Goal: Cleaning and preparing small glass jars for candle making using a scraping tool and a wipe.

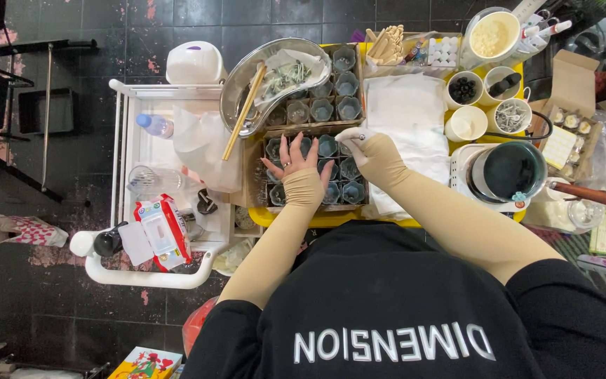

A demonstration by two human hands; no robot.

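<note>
Both the left hand (294, 163) and the right hand (363, 144) are being covered by beige sleeves, over grey-blue glass cups (322, 109) at the frame's centre. A yellow tray (296, 219) is being overlaid by a white cloth (405, 112), while a silver metal bowl (236, 88) is being crossed by tan chopsticks (244, 112). At lower left, a red-and-white packet (163, 235) is being carried by a white cart (124, 274) over dark floor tiles (71, 330).

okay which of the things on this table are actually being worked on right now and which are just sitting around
In use:
left hand, spread flat on the tray of small hexagonal cups
right hand, fingers pinched over the same tray; what they pinch is too small to tell

Lying about:
metal bowl with chopsticks
white cloth
dark pot
wet wipes pack
water bottle
</note>
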